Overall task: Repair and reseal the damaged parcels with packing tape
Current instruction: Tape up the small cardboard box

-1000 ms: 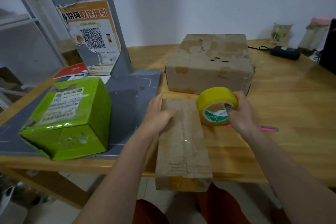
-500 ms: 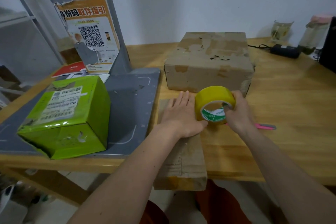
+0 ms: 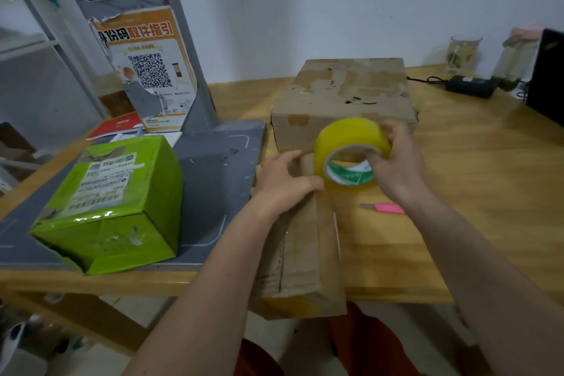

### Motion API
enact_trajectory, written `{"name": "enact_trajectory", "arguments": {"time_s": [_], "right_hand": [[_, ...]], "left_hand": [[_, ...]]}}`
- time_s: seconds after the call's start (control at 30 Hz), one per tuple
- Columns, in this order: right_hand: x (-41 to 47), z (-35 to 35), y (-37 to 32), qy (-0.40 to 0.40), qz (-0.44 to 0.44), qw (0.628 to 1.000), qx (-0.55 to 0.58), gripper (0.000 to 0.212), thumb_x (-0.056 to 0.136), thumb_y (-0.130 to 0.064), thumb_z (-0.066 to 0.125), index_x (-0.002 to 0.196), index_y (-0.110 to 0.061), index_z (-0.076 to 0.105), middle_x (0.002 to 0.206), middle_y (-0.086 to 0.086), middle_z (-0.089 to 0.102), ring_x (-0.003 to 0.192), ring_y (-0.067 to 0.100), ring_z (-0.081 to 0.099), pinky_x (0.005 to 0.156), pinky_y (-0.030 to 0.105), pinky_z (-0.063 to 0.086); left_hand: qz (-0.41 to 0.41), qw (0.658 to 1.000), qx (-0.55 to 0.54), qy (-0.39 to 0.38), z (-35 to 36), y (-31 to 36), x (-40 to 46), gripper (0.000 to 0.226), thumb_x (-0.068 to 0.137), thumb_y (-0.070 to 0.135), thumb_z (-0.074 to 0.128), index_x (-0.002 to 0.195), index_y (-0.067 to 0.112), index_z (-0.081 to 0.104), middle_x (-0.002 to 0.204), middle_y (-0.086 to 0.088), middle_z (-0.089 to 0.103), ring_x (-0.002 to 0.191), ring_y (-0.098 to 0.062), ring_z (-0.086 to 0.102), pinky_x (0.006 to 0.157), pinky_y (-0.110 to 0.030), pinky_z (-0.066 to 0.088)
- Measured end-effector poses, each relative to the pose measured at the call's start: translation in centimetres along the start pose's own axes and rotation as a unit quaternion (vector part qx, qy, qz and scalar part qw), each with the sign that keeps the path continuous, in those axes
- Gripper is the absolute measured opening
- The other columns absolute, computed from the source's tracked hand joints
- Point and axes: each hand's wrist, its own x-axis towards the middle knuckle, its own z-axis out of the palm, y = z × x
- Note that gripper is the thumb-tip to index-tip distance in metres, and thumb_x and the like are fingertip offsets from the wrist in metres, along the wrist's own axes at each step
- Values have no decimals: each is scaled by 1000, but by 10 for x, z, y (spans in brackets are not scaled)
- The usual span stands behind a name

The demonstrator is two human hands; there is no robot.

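Tape roll (image 3: 351, 152) gripped in right hand (image 3: 396, 168), above narrow parcel (image 3: 302, 241).

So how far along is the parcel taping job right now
Early. Done: nothing clearly resealed. In hand: the right hand grips the yellow tape roll at the far end of the long brown parcel, while the left hand presses there. Left: the scuffed big carton and the torn green box sit untouched.

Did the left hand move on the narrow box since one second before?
Yes. The left hand went from the narrow box's left edge across its far end toward the tape roll, judged against the big brown box behind, which stays put.
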Motion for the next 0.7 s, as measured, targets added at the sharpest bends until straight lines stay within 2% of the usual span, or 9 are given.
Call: {"name": "enact_trajectory", "arguments": {"time_s": [0.07, 0.13, 0.2, 0.3, 0.4, 0.5, 0.53, 0.6, 0.7], "right_hand": [[3, -2, -14, 40, 12, 994, 97, 45, 88, -12, 64, 129, -21, 45, 109, -11, 51, 97, 6, 51, 77, 21, 41], [1, 5, -26, 44, 35, 982, 182, 39, 87, -16, 67, 120, -22, 47, 103, -10, 56, 91, 4, 56, 74, 19, 46], [-3, 20, -29, 32, 51, 976, 210, 34, 86, -16, 68, 114, -19, 49, 104, -2, 60, 91, 10, 60, 74, 24, 53], [-5, 35, -30, 19, 71, 981, 178, 22, 89, -16, 63, 107, -15, 51, 107, 5, 61, 95, 18, 58, 84, 38, 51], [2, 36, -33, -9, 83, 980, 182, 20, 88, -12, 60, 106, -16, 51, 108, 7, 59, 98, 25, 61, 77, 48, 57], [8, 24, -31, -20, 123, 960, 250, 29, 90, -1, 54, 114, -15, 49, 113, 7, 55, 96, 27, 62, 56, 39, 59], [9, 17, -25, -15, 137, 955, 263, 31, 90, 1, 53, 115, -16, 48, 112, 8, 55, 95, 27, 62, 54, 39, 59], [10, 3, -4, 0, 146, 965, 219, 28, 90, 1, 52, 109, -19, 48, 107, 9, 56, 95, 31, 61, 60, 47, 59], [0, 6, 23, -27, 174, 969, 173, 25, 90, 1, 51, 104, -19, 49, 103, 11, 55, 96, 35, 59, 61, 54, 57]], "left_hand": [[-9, 986, -167, 4, -3, 0, 0, 79, 59, 38, 82, 133, 38, 53, 140, 3, 49, 129, -23, 45, 106, -49, 42], [-12, 959, -282, -9, 0, -1, 0, 76, 52, 36, 83, 124, 40, 60, 130, 3, 59, 119, -22, 56, 101, -47, 48], [7, 956, -293, -29, 6, 0, -3, 69, 56, 31, 81, 122, 37, 60, 121, 3, 65, 113, -20, 61, 97, -43, 51], [24, 963, -267, -30, 10, -2, -5, 60, 71, 18, 80, 124, 31, 55, 117, 8, 65, 108, -10, 61, 89, -29, 51], [9, 950, -312, -30, 6, -6, -6, 66, 62, 23, 81, 124, 28, 58, 115, 5, 67, 106, -14, 63, 84, -30, 52], [-1, 947, -319, -30, 3, -9, -6, 63, 62, 23, 81, 122, 27, 60, 114, 4, 66, 105, -15, 64, 85, -32, 53], [-9, 944, -329, -25, 2, -13, -7, 60, 63, 22, 80, 120, 26, 61, 115, 3, 66, 105, -17, 64, 88, -36, 54], [-27, 930, -367, -10, -4, -26, -8, 49, 73, 15, 79, 118, 23, 61, 115, 0, 67, 105, -22, 66, 93, -43, 54], [-45, 910, -412, -1, -8, -47, -13, 45, 81, 14, 73, 124, 20, 58, 119, -4, 65, 104, -24, 66, 81, -37, 56]]}}
